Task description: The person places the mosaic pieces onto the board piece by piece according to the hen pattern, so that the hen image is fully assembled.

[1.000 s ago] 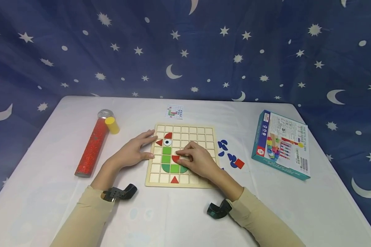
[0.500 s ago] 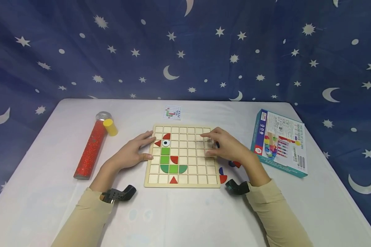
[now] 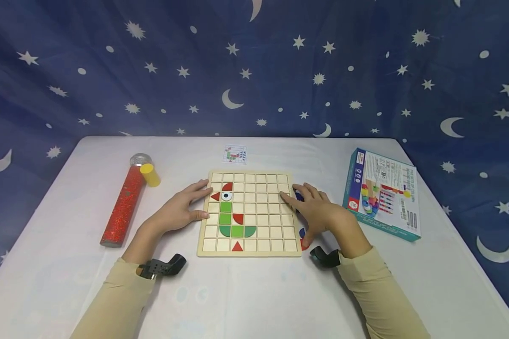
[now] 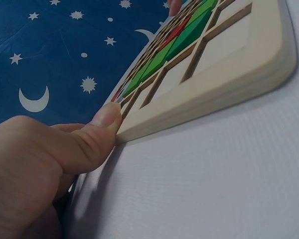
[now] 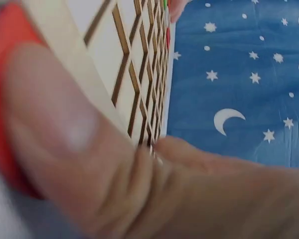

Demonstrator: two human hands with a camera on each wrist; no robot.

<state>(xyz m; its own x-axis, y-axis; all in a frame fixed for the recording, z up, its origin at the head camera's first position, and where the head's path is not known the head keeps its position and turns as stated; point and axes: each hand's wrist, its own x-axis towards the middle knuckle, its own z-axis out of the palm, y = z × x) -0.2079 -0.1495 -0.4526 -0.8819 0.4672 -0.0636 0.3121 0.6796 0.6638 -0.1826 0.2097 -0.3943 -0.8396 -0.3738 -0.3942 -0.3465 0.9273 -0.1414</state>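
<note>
A wooden grid board lies on the table, bearing green squares, dark green quarter circles, an eye tile and several red pieces. My left hand rests at the board's left edge, its fingers extended; in the left wrist view the thumb lies on the rim. Just past the right edge, my right hand is spread over loose pieces. Its thumb touches a red curved piece, and a finger reaches over the rim. Blue pieces show partly from under this hand.
A small pattern card lies behind the board. To the left are a red glittery tube with a silvery end and a yellow cylinder. A teal puzzle box lies at the right, and a starry curtain hangs behind.
My right hand has left the red quarter circle on the board and moved right, then lowered its thumb onto the red piece beside the board. The left hand has stayed put.
</note>
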